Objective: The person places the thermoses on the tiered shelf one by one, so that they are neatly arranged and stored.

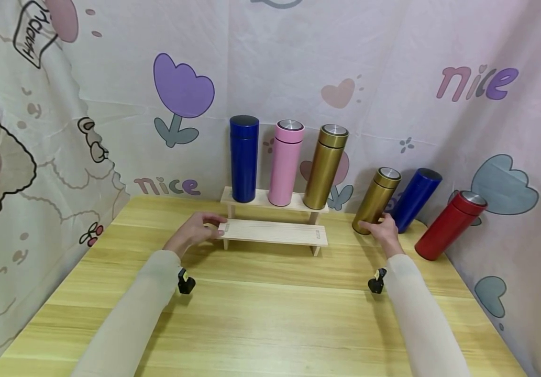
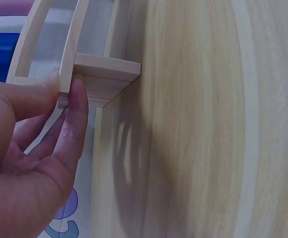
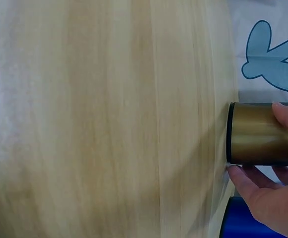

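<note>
My left hand (image 1: 196, 230) pinches the left end of a small two-step wooden stand, at its lower shelf (image 1: 275, 233). In the left wrist view the thumb and fingers close round the end of that board (image 2: 70, 54). On the upper shelf (image 1: 263, 197) stand a blue thermos (image 1: 244, 162), a pink thermos (image 1: 286, 165) and a gold thermos (image 1: 325, 170). To the right, my right hand (image 1: 384, 231) grips a second gold thermos (image 1: 375, 201) near its base. Its thumb and fingers lie on opposite sides in the right wrist view; whether the base touches the table cannot be told.
Right of the held thermos stand another blue thermos (image 1: 415, 201) and a red thermos (image 1: 450, 226), near the right edge of the wooden table (image 1: 270, 324). A printed cloth (image 1: 275, 63) hangs behind the table and along its sides.
</note>
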Motion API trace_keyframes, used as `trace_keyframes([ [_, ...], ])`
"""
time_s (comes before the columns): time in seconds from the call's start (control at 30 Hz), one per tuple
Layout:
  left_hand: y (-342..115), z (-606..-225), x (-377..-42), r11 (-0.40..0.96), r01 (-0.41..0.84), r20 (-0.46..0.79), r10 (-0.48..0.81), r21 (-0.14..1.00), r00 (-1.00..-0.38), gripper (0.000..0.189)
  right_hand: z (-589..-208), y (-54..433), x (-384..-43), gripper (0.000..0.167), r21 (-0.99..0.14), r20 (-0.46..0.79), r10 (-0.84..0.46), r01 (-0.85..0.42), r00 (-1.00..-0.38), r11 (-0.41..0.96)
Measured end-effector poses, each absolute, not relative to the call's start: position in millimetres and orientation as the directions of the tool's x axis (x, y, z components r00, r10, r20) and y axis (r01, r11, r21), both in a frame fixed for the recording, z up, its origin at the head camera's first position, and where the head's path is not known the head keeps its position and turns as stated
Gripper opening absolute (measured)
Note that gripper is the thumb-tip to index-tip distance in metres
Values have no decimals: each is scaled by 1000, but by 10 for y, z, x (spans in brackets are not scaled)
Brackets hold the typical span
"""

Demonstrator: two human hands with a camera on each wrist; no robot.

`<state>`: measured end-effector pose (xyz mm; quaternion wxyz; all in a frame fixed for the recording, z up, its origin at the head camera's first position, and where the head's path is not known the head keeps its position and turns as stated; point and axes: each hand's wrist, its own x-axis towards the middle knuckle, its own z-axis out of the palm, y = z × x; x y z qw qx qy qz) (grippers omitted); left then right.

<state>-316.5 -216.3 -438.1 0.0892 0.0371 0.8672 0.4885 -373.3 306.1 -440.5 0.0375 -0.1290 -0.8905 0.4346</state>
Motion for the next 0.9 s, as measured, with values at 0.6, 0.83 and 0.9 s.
trace_keyframes([
  [0.6, -2174, -4413, -3197, 504, -15, -110, 160, 864, -981, 43, -4379, 2992, -3724, 87, -761, 19, 323, 196, -946, 618],
  [0.83, -2179, -4396, -3185, 507, -18, -113, 157, 862, -981, 43, -4315, 2982, -3682, 89, -782, -1, 283, 177, -959, 598],
  [0.9, -2179, -4393, -3186, 503, -21, -114, 156, 864, -981, 44, -4285, 2979, -3671, 91, -800, -21, 259, 172, -966, 574],
])
